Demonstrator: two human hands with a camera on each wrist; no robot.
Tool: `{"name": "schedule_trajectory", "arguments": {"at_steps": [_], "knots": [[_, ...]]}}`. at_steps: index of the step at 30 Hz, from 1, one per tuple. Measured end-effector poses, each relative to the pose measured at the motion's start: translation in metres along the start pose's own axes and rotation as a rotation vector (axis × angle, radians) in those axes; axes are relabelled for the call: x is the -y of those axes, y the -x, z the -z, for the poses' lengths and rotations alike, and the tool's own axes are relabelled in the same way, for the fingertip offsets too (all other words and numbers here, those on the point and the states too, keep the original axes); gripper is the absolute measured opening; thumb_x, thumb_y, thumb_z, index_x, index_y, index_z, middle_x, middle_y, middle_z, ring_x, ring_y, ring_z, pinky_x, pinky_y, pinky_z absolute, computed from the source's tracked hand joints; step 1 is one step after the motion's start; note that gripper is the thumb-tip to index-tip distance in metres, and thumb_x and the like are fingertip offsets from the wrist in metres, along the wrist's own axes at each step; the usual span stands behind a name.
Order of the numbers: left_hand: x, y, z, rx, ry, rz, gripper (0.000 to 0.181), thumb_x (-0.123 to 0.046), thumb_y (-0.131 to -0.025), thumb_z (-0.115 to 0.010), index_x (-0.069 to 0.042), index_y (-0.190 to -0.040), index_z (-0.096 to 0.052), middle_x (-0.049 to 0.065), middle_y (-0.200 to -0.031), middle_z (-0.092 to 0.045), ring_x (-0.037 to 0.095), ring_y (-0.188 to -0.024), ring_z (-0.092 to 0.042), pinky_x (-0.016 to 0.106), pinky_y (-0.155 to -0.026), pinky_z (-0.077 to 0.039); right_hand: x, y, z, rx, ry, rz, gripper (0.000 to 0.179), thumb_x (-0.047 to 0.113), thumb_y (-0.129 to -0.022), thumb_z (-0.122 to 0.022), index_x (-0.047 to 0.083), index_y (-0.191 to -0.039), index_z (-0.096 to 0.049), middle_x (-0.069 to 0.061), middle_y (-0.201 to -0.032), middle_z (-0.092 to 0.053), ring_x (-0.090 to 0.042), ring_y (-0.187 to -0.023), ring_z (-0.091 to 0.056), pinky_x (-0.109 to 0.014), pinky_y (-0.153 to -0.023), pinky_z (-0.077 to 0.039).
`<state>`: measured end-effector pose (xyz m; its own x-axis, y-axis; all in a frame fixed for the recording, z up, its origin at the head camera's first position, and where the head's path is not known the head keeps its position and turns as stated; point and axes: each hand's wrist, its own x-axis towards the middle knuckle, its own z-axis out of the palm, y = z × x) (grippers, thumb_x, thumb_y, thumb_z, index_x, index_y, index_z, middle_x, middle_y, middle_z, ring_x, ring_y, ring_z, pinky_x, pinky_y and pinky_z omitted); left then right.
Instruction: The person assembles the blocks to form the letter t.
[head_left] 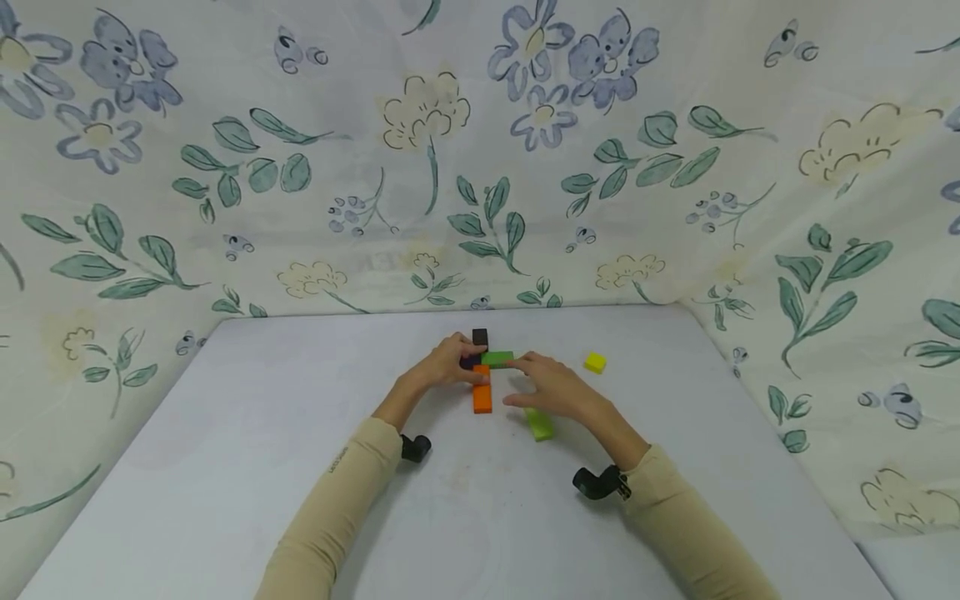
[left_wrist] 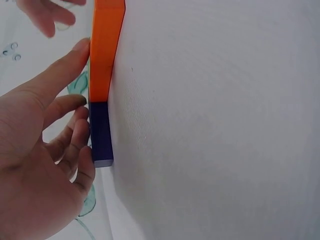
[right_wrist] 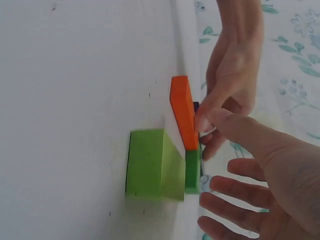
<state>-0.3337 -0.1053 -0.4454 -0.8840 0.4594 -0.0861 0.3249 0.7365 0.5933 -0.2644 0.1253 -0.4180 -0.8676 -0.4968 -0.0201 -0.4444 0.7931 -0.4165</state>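
Note:
In the head view, a dark blue block [head_left: 469, 362], a black block [head_left: 480, 336], a green block [head_left: 498, 359] and an orange block [head_left: 482, 400] lie together in a cross-like layout. My left hand [head_left: 444, 364] reaches over its left side. Its thumb touches the orange block [left_wrist: 104, 50], and its other fingers rest along the dark blue block [left_wrist: 101, 132]. At the other side, my right hand [head_left: 558, 388] hovers with spread fingers, its index fingertip close to the green block's right end. Nothing is held in it. Below that hand lies a lime green block [head_left: 539, 426].
A small yellow block [head_left: 596, 362] lies on the white table [head_left: 465, 517], right of the right hand. Behind the table's far edge hangs a floral cloth [head_left: 420, 192]. Black wrist mounts [head_left: 597, 482] stick out from both sleeves.

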Motion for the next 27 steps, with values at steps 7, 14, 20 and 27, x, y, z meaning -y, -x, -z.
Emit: {"name": "schedule_trajectory", "arguments": {"at_steps": [7,14,20,27], "knots": [[0.0,0.001,-0.001,0.001,0.011,0.012,0.067,-0.033,-0.082,-0.08,-0.014,-0.141,-0.054,0.012,-0.128,-0.049,0.026,-0.114,-0.046,0.041,-0.099,-0.042,-0.019,0.009,0.008,-0.109,-0.001,0.015,0.061,0.04,-0.089,-0.071,0.009,-0.139,-0.055,-0.014,-0.126,-0.064,-0.026,-0.109,-0.064,-0.041,-0.09,-0.055],[0.001,0.0,0.0,-0.002,0.007,0.003,0.068,-0.031,-0.082,-0.08,-0.014,-0.141,-0.054,0.013,-0.13,-0.049,0.027,-0.115,-0.045,0.041,-0.101,-0.042,-0.038,0.014,0.015,-0.205,0.035,-0.045,0.056,0.037,-0.088,-0.073,0.009,-0.134,-0.06,-0.013,-0.123,-0.065,-0.027,-0.108,-0.065,-0.043,-0.085,-0.055],[0.001,0.0,0.001,-0.005,0.01,0.012,0.067,-0.031,-0.082,-0.08,-0.015,-0.142,-0.054,0.013,-0.131,-0.048,0.028,-0.118,-0.045,0.042,-0.103,-0.041,-0.053,0.021,0.016,-0.265,0.043,-0.068,0.053,0.035,-0.087,-0.074,0.008,-0.131,-0.062,-0.014,-0.121,-0.064,-0.029,-0.105,-0.065,-0.044,-0.08,-0.054],[0.002,0.0,0.0,0.003,0.005,0.002,0.067,-0.033,-0.082,-0.08,-0.015,-0.141,-0.055,0.013,-0.13,-0.049,0.028,-0.117,-0.046,0.043,-0.103,-0.042,-0.071,0.03,0.02,-0.298,-0.001,-0.125,0.052,0.029,-0.086,-0.076,0.005,-0.13,-0.062,-0.019,-0.123,-0.063,-0.031,-0.105,-0.064,-0.047,-0.084,-0.054]]}}
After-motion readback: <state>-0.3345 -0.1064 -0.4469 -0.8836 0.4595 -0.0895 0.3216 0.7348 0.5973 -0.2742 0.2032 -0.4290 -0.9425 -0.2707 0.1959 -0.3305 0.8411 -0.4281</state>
